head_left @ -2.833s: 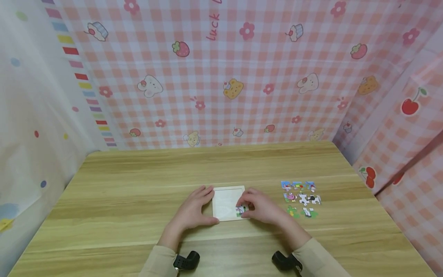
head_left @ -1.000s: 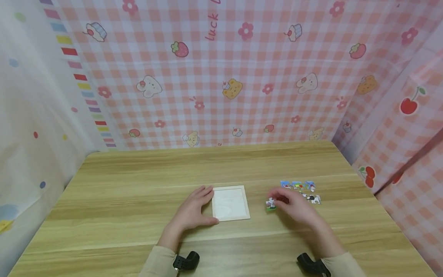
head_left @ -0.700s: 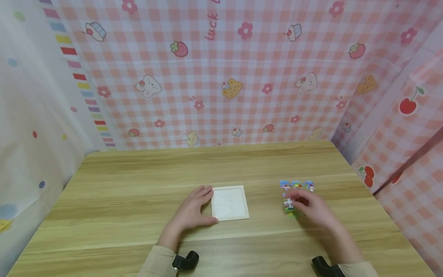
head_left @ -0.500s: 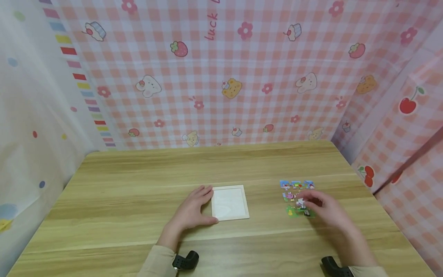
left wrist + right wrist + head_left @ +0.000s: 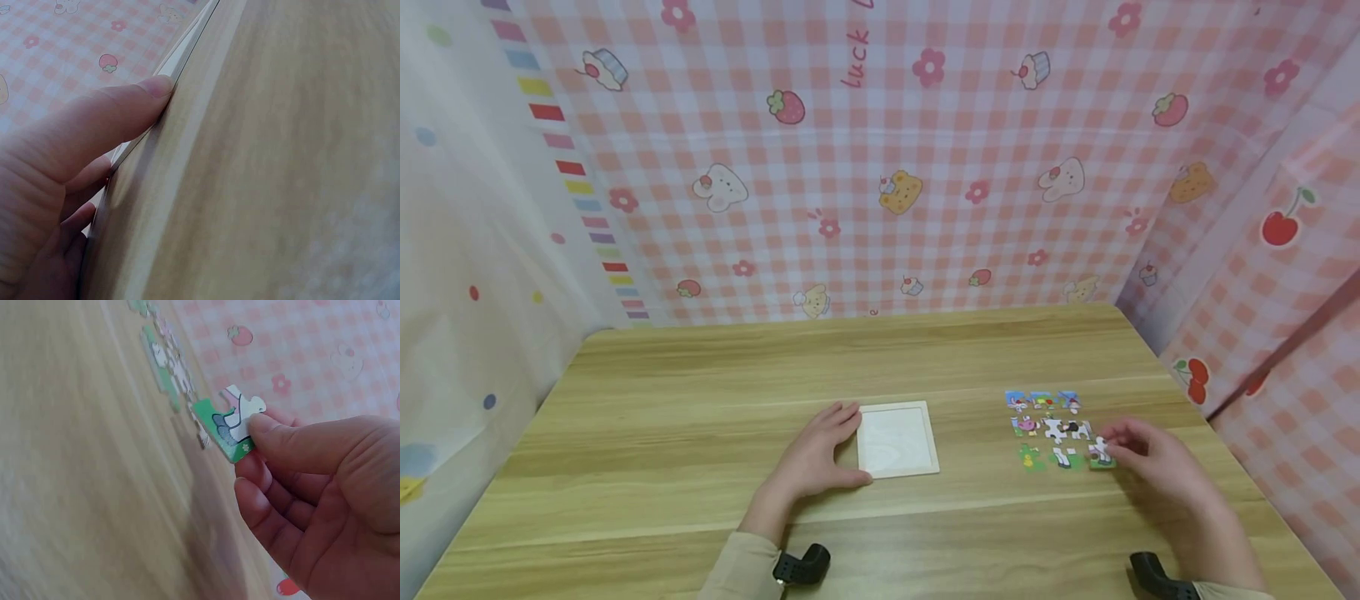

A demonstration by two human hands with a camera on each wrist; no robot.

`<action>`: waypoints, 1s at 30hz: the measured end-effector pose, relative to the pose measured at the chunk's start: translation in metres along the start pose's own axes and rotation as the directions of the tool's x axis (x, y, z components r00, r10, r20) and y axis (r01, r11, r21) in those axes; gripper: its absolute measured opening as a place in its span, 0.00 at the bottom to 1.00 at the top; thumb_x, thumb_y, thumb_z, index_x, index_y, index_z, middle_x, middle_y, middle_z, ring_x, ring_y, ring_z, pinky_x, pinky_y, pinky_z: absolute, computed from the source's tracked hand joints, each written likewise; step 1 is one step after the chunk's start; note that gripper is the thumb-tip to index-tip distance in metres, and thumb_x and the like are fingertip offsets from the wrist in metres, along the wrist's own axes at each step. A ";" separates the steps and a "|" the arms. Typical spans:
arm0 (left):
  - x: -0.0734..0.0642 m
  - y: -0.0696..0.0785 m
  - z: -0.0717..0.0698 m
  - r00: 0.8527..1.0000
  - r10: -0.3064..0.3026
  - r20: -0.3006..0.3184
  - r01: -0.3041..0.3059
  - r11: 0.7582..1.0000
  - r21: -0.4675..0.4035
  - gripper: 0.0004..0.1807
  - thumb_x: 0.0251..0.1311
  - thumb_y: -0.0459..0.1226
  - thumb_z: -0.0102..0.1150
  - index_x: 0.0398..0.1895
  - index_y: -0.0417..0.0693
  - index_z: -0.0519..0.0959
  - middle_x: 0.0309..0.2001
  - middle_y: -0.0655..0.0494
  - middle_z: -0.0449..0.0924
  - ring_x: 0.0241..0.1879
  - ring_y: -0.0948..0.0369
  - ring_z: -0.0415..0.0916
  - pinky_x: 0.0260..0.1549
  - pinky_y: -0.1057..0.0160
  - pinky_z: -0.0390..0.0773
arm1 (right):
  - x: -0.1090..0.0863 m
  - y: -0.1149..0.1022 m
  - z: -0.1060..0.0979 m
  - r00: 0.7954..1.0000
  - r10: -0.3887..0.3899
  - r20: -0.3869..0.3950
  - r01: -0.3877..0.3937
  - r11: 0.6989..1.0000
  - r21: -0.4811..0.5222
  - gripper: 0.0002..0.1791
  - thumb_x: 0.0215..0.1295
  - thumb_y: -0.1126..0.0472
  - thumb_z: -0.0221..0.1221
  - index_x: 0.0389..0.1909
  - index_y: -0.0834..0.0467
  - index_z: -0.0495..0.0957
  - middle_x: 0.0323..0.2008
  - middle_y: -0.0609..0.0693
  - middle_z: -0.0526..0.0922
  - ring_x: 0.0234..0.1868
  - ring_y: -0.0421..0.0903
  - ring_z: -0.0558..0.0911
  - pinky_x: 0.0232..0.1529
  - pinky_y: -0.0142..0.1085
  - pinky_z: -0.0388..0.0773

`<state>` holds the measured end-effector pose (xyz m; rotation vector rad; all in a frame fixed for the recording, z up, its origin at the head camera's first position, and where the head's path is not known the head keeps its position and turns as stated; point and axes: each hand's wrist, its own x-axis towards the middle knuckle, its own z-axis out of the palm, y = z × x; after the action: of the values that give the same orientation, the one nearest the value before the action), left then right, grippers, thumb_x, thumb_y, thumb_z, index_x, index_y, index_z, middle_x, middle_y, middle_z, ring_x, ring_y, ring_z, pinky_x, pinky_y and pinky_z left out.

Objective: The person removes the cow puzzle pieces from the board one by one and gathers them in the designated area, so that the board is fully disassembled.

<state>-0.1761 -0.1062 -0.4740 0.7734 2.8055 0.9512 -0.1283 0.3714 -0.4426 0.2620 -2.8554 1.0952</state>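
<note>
In the head view, a pale square puzzle tray (image 5: 897,442) lies bare on the table, no pieces inside it. My left hand (image 5: 814,454) holds its left side, thumb at the near corner and fingertips at the far one. The left wrist view shows the thumb (image 5: 134,106) pressed along the tray's edge. At the right, my right hand (image 5: 1157,467) pinches a jigsaw piece (image 5: 232,428) printed with green grass and white and grey shapes. That piece is tilted close over the table, just right of the bottom row of loose pieces (image 5: 1066,459).
Other jigsaw pieces lie in loose rows on the right: a blue-topped row (image 5: 1041,401) at the back and a middle row with a white piece (image 5: 1056,430). The wooden table (image 5: 700,400) ends at a pink checked cloth (image 5: 880,242) behind.
My right hand has carried the jigsaw piece from the tray's lower right corner rightward, past the loose pieces to their right side. The left hand stays at the tray.
</note>
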 end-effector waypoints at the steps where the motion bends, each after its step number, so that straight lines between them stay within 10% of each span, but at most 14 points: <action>1: 0.000 0.000 0.000 1.000 0.000 0.000 0.000 1.000 0.000 0.52 0.46 0.53 0.76 0.71 0.38 0.66 0.75 0.48 0.60 0.76 0.45 0.49 0.72 0.43 0.55 | 0.000 0.002 0.000 1.000 0.000 0.004 0.000 1.000 0.004 0.07 0.65 0.70 0.61 0.42 0.64 0.80 0.33 0.52 0.83 0.33 0.28 0.75 0.34 0.27 0.75; 30: 0.001 -0.001 0.002 1.000 0.008 0.002 -0.008 1.000 0.020 0.52 0.46 0.54 0.75 0.72 0.39 0.65 0.75 0.48 0.60 0.76 0.46 0.49 0.73 0.44 0.55 | 0.003 0.009 0.010 0.999 0.028 -0.047 -0.028 0.999 -0.014 0.08 0.65 0.70 0.61 0.44 0.68 0.80 0.36 0.54 0.83 0.34 0.27 0.73 0.33 0.26 0.74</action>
<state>-0.1766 -0.1052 -0.4757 0.7884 2.8167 0.9245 -0.1332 0.3709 -0.4553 0.1932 -2.8330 1.0699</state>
